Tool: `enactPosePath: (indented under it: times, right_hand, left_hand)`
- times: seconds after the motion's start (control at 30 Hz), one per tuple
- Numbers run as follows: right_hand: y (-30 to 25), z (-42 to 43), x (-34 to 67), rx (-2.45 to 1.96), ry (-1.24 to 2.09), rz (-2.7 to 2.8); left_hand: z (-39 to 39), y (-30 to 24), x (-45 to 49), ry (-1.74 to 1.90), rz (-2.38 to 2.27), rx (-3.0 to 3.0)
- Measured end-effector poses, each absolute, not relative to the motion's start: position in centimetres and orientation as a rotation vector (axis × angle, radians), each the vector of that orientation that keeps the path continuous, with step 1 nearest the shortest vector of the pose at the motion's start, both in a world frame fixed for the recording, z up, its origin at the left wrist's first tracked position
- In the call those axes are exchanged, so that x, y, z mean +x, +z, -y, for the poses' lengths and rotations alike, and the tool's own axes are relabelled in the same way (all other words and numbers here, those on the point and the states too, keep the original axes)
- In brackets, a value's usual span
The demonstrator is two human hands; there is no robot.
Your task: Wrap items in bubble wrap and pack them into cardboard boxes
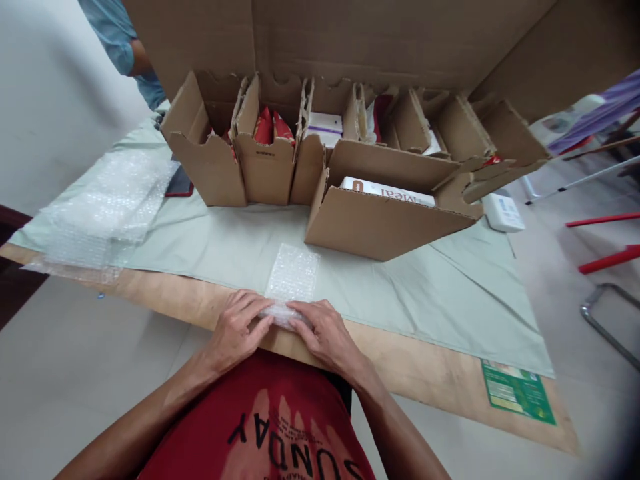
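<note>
A small sheet of bubble wrap lies at the table's front edge, its near end rolled or folded into a thick clear bundle. My left hand grips the left end of that roll, thumb and fingers closed on it. At the roll's right end, my right hand holds it the same way. Whether anything is wrapped inside the roll I cannot tell. The far part of the sheet lies flat on the pale green cloth.
Several cardboard bins stand in a row at the back, holding red packets and white boxes. A wider cardboard box sits before them. Bubble wrap sheets are piled at left. A green card lies front right. A person's arm shows behind.
</note>
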State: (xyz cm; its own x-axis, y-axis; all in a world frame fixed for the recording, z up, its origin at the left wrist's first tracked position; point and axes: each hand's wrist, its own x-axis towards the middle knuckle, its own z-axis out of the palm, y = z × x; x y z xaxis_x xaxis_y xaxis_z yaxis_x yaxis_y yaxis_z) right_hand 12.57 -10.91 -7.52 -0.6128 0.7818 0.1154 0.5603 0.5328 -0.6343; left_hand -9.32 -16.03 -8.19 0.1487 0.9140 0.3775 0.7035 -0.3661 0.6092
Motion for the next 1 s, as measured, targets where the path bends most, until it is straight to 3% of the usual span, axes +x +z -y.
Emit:
enactPosePath:
  times: [0.17,0.27,0.47,0.67,0.87,1.0]
  right_hand:
    - [-7.4,11.2,12.3,-1.225,0.406,2.368]
    - [-7.7,10.9,12.0,-1.126,0.361,2.518]
    - [-8.5,9.7,11.5,-1.274,0.651,2.151]
    - [-6.8,12.0,10.8,-1.179,1.176,1.905]
    - [-6.1,11.2,13.7,-1.314,0.887,1.642]
    - [-6.4,10.2,14.2,-1.244,1.37,1.464]
  left_hand:
    - [13.4,-9.1,-8.7,0.894,-1.826,2.121]
    - [12.2,-9.3,-8.7,0.853,-1.907,2.091]
    - [14.4,-8.3,-8.7,1.209,-1.748,1.346]
    - [15.6,-7.3,-6.5,1.197,-1.138,0.628]
    - [14.8,-6.7,-6.2,1.144,-1.031,0.442]
    - [15.1,-6.4,-6.1,1.106,-1.011,0.418]
